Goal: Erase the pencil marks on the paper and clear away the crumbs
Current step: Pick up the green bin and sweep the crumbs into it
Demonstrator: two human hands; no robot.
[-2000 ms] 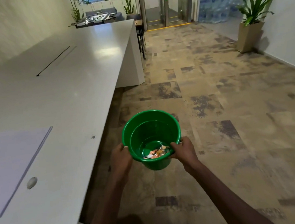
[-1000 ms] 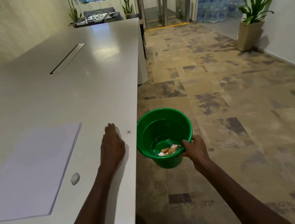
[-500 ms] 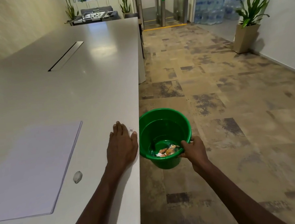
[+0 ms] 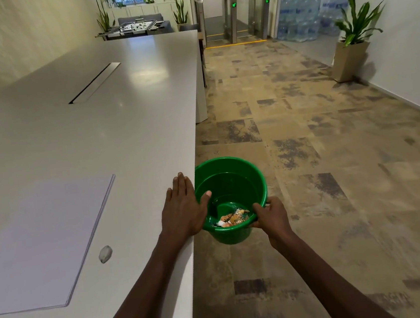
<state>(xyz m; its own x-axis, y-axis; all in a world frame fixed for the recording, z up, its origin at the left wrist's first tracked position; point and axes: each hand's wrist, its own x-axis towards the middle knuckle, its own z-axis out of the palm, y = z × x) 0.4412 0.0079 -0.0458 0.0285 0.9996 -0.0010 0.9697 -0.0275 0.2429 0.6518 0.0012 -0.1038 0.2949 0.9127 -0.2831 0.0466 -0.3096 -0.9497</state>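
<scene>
A white sheet of paper (image 4: pixel 38 243) lies flat on the long white table (image 4: pixel 95 124), with a small grey eraser (image 4: pixel 105 254) beside its right edge. My left hand (image 4: pixel 184 206) rests flat on the table's right edge, fingers together, thumb reaching over the rim of a green bucket (image 4: pixel 232 179). My right hand (image 4: pixel 270 216) grips the bucket's near rim and holds it just below the table edge. Bits of rubbish lie in the bucket's bottom. The small crumb pile seen earlier at the edge is hidden under or past my left hand.
A cable slot (image 4: pixel 94 82) runs along the table's middle. To the right is patterned floor, with a potted plant (image 4: pixel 352 43) against the right wall, water bottles (image 4: pixel 312 13) and entry gates (image 4: pixel 247 16) at the far end.
My left hand let go of the bucket, went onto the table and slid to its edge over the crumbs. The right hand brought the bucket against the table edge.
</scene>
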